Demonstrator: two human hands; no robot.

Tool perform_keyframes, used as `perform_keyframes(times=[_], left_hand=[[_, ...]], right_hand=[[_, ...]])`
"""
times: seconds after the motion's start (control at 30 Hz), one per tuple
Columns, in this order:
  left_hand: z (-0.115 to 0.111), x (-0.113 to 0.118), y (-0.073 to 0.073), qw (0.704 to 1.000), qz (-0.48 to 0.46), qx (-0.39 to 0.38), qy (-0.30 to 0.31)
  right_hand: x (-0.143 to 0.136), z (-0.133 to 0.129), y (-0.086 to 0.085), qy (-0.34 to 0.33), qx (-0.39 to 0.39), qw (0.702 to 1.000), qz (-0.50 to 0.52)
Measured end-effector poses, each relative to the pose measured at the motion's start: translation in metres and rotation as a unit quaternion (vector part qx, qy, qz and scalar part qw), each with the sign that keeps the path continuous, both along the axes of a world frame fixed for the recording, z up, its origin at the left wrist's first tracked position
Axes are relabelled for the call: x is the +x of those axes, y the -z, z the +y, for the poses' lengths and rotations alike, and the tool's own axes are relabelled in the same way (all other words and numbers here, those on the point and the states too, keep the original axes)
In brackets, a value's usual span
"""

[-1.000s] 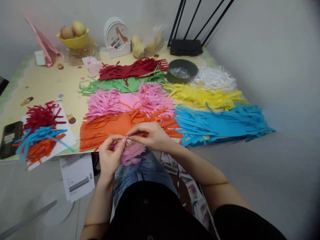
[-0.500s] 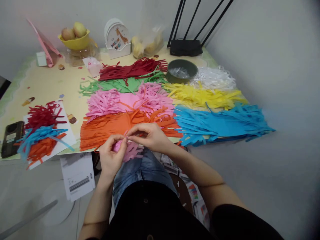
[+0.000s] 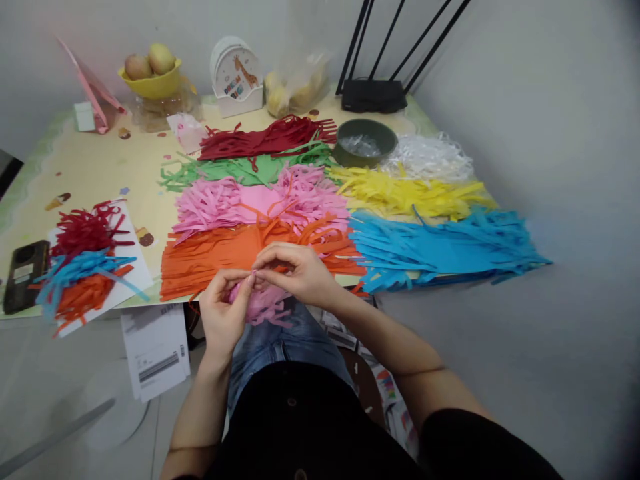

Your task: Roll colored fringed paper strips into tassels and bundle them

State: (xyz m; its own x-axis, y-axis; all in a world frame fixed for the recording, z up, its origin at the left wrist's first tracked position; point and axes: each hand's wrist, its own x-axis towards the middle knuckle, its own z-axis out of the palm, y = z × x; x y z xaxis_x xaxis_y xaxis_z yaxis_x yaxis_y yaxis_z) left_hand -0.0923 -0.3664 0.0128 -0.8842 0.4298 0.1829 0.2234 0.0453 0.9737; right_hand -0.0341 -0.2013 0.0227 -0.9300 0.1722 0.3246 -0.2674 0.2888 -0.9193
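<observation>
A pink tissue-paper tassel [image 3: 267, 307] hangs fringe-down between my hands, over my lap at the table's front edge. My left hand [image 3: 224, 308] is closed on its top, thumb and forefinger pinching. The fingertips of my right hand [image 3: 299, 272] meet them there, pinching the same end of the tassel. Just beyond my hands lies a stack of orange fringed paper [image 3: 215, 263]. Behind it are pink fringed paper [image 3: 255, 200], green fringed paper [image 3: 250, 171] and dark red fringed paper [image 3: 265, 141]. Blue fringed paper [image 3: 445, 247] and yellow fringed paper [image 3: 410, 191] lie to the right.
Red, blue and orange tassels [image 3: 87, 257] rest on white paper at the left, beside a phone [image 3: 25, 275]. A dark green bowl [image 3: 385, 137] holds clear bits, near white shredded strips [image 3: 435, 159]. A black router [image 3: 374, 96] stands at the back.
The fringe of the pink tassel has shifted slightly right and down. Both hands keep their pinch at its top, with only small finger movement.
</observation>
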Motion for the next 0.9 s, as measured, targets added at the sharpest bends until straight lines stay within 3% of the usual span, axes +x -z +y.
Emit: perform_keyframes(times=[0.1,0.27,0.47,0.63,0.8,0.9], left_hand=[[-0.001,-0.001,-0.002,0.999,0.039,-0.024,-0.013],[0.001,-0.001,-0.005,0.998,-0.023,0.006,0.051],[0.007,0.008,-0.002,0.999,0.035,0.021,-0.023],[0.004,0.003,-0.004,0.998,0.049,0.025,-0.006],[0.001,-0.002,-0.003,0.999,-0.02,0.039,0.019],[0.002,-0.002,0.0,0.999,-0.013,0.051,0.011]], right_hand=[[0.0,0.0,0.001,-0.017,-0.011,1.0,0.003],[0.002,0.002,0.002,-0.027,-0.031,0.999,0.01],[0.005,0.006,-0.003,-0.022,-0.003,0.999,0.023],[0.005,0.005,-0.005,-0.014,0.002,1.0,0.025],[0.004,0.002,-0.005,-0.015,0.005,0.999,0.032],[0.004,0.001,-0.006,-0.019,0.003,1.0,0.022]])
